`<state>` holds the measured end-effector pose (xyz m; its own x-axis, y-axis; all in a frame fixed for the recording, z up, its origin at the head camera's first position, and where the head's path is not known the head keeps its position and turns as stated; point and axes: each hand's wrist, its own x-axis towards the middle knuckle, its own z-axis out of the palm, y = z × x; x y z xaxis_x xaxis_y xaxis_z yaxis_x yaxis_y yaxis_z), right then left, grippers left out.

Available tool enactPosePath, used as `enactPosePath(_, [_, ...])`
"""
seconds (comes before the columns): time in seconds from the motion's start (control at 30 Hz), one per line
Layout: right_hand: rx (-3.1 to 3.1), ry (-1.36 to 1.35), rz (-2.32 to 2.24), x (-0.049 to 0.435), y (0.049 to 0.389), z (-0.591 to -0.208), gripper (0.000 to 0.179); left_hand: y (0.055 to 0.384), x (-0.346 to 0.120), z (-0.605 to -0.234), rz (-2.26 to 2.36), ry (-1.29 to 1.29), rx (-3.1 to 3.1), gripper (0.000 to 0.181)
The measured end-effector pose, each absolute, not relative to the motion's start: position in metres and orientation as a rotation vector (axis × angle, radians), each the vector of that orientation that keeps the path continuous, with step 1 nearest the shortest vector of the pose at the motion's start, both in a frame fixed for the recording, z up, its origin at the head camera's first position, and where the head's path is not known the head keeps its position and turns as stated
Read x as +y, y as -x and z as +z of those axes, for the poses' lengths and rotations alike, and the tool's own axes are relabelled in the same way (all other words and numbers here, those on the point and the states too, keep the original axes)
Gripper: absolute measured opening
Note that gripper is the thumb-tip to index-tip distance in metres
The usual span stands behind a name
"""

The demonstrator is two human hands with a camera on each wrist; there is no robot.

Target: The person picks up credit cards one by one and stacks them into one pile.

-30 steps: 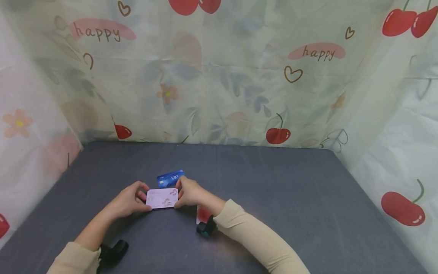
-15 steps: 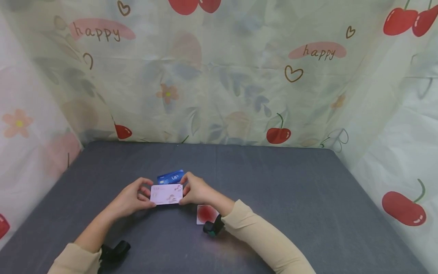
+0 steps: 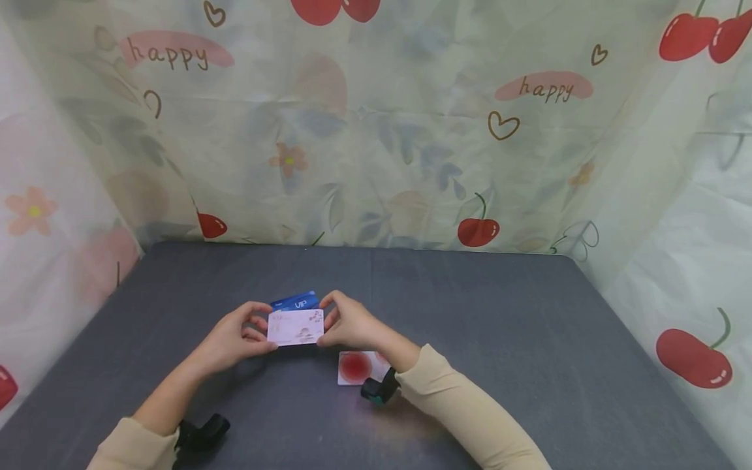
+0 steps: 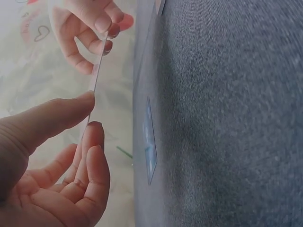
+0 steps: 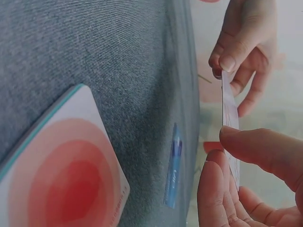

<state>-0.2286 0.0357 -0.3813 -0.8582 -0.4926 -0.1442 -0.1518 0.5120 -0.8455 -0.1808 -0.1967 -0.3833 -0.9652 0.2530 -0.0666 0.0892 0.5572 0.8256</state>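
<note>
Both hands pinch one pale pink card (image 3: pixel 296 328) by its short ends, its printed face toward the head camera. My left hand (image 3: pixel 236 334) has the left end between thumb and fingers. At the opposite end, my right hand (image 3: pixel 355 324) grips it the same way. Each wrist view shows the pink card (image 4: pixel 97 71) nearly edge-on, raised off the table. Behind it on the table lies a blue card (image 3: pixel 298 301) marked VIP, its lower part covered by the pink one in the head view.
A small stack of cards (image 5: pixel 71 175), the top one white with red circles, lies on the grey table (image 3: pixel 499 339) under my right forearm. Black wrist cameras (image 3: pixel 202 432) sit on both wrists. A patterned curtain (image 3: pixel 399 150) closes off the back and sides.
Both hands have carried the pink card right and slightly away from me, over more of the blue card. More of the red-circled card now shows below my right wrist.
</note>
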Motion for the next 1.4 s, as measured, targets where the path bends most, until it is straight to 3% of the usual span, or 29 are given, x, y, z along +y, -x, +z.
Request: enactPosePath(1.4, [2.367,0.628,-1.329,0.078,0.226,-0.366,0.058,0.185,-0.167,-0.381,1.52,-0.373,2.548,0.065])
